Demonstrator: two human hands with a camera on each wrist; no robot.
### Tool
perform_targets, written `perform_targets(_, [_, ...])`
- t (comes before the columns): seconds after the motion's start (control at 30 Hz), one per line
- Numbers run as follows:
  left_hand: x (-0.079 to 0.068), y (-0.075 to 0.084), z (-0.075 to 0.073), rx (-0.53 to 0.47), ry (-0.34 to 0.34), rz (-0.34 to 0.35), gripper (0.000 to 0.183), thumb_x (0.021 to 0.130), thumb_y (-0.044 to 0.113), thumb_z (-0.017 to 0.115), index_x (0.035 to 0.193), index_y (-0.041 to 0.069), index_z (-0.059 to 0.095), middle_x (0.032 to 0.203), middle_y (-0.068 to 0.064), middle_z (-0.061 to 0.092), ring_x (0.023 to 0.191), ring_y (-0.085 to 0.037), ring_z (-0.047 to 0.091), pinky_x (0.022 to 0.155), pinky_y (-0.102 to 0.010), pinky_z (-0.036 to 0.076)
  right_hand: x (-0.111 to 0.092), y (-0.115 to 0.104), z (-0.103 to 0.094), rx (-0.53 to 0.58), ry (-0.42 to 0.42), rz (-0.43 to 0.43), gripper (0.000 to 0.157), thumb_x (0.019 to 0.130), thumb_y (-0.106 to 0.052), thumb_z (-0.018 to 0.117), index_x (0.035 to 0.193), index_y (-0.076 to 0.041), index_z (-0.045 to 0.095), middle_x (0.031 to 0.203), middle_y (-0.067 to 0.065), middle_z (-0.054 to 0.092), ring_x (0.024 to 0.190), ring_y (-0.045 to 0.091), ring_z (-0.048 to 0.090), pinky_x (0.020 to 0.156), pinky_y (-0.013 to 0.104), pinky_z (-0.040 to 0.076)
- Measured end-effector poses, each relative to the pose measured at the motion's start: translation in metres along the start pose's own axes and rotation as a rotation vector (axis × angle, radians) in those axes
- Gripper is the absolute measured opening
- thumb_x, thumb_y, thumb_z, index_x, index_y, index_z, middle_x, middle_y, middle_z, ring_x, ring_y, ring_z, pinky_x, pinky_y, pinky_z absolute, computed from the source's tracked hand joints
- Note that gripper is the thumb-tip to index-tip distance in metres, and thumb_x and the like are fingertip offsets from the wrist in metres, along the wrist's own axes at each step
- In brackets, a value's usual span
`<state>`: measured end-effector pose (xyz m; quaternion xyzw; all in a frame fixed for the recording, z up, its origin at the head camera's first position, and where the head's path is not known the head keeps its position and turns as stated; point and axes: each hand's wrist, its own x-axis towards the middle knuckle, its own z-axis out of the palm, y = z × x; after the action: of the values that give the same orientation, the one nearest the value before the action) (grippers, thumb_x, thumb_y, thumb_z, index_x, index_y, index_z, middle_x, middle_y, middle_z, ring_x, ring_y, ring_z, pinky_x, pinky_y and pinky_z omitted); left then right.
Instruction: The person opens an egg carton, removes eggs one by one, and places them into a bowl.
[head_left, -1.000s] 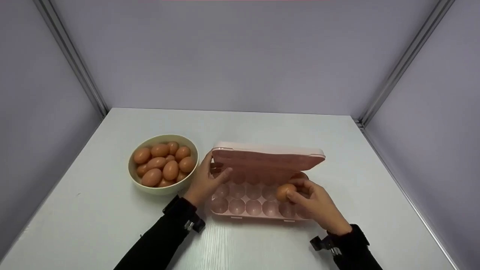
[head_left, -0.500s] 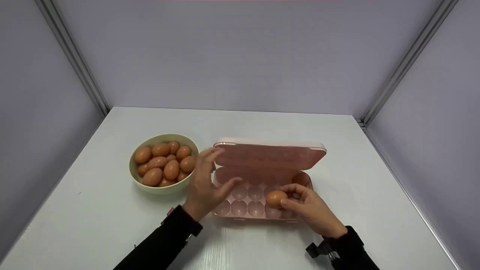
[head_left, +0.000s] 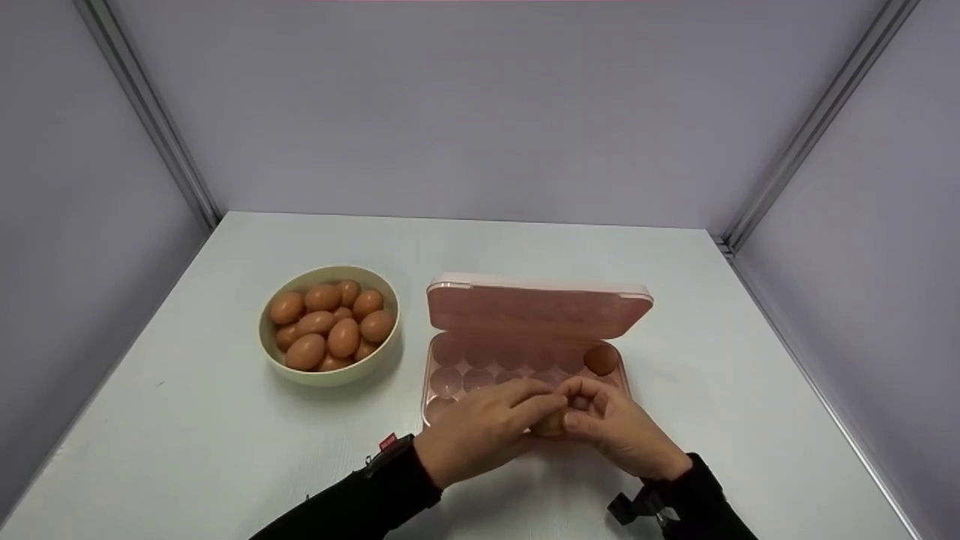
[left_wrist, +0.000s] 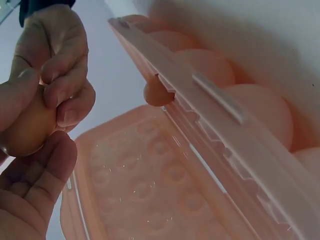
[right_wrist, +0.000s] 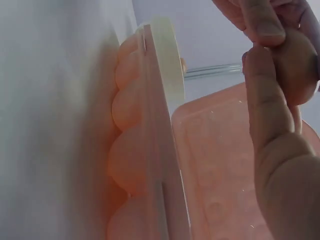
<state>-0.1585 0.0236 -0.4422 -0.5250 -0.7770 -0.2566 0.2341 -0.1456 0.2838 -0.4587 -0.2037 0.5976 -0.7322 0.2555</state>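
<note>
A brown egg (head_left: 551,424) is held above the front of a pink egg box (head_left: 448,381), partly covered by fingers. My right hand (head_left: 621,433) pinches it from the right. From the left, my left hand (head_left: 484,427) reaches over it, and in the left wrist view its thumb and fingers close round the egg (left_wrist: 31,125). The box's hinged lid (head_left: 540,309) stands raised at the back. One more egg (head_left: 600,360) sits in the far right cup; other visible cups hold nothing, and some front cups are hidden by the hands.
A pale green bowl (head_left: 330,378) full of brown eggs (head_left: 343,337) stands to the left of the egg box. The white table (head_left: 225,435) has grey walls (head_left: 465,112) behind it and at both sides.
My left hand has let go of the lid's left side and come down rightward to the egg. My right hand has carried the egg slightly left and toward me. The lid leans further back.
</note>
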Motion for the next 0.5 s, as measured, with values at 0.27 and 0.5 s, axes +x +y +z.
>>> perform_targets(0.27, [-0.028, -0.05, -0.034, 0.1, 0.207, -0.164, 0.045, 0.081, 0.018, 0.094, 0.12, 0.013, 0.072, 0.112, -0.001, 0.077, 0.1, -0.015, 0.074, 0.09, -0.029, 0.062, -0.002, -0.011, -0.012, -0.201, 0.234, 0.025, 0.032, 0.109, -0.014, 0.061, 0.131, 0.008, 0.055, 0.116, 0.006, 0.071, 0.099, 0.017, 0.073, 0.091, 0.033, 0.063])
perform_targets(0.5, [-0.063, -0.13, -0.081, 0.207, 0.174, -0.743, 0.044, 0.089, 0.028, 0.087, 0.125, 0.008, 0.07, 0.114, -0.015, 0.076, 0.107, -0.036, 0.07, 0.093, -0.053, 0.057, -0.008, -0.022, -0.023, -0.403, 0.531, 0.017, 0.037, 0.103, -0.019, 0.072, 0.129, 0.005, 0.062, 0.117, 0.011, 0.072, 0.093, 0.016, 0.07, 0.081, 0.033, 0.062])
